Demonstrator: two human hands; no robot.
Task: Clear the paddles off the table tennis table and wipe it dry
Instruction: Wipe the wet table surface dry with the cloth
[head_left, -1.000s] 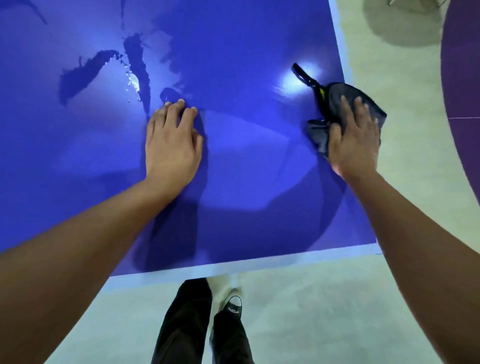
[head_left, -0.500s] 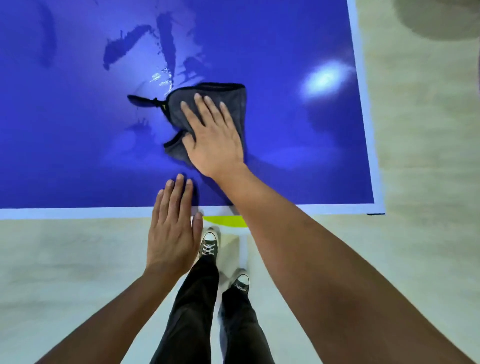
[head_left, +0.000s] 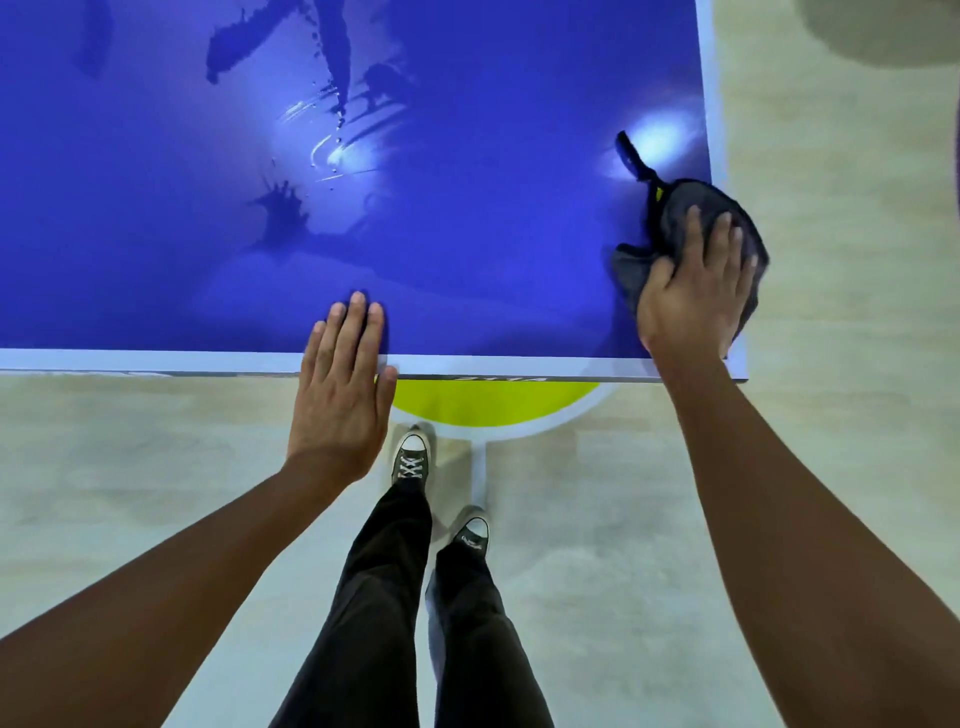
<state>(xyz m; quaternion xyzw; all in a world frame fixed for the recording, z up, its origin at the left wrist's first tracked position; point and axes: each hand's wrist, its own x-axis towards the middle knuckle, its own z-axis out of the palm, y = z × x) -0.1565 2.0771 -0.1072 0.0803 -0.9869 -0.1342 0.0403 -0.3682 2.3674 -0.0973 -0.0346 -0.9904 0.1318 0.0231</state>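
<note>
The cloth (head_left: 675, 208) is pressed under the flat right hand (head_left: 693, 291) at the near right corner of the table (head_left: 519, 234), partly over the edge. The left hand (head_left: 340, 395) lies open on the near edge. The cloth may be pushed off, and the drops (head_left: 332, 150) mid-table missed.

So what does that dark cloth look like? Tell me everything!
It's a dark grey cloth, soft-looking and bunched up, not spread flat. A black loop sticks out from it, with a small yellow tag beside it. It lies at the near right corner of the blue table tennis table, partly past the side edge. The right hand presses on it, fingers spread.
</note>
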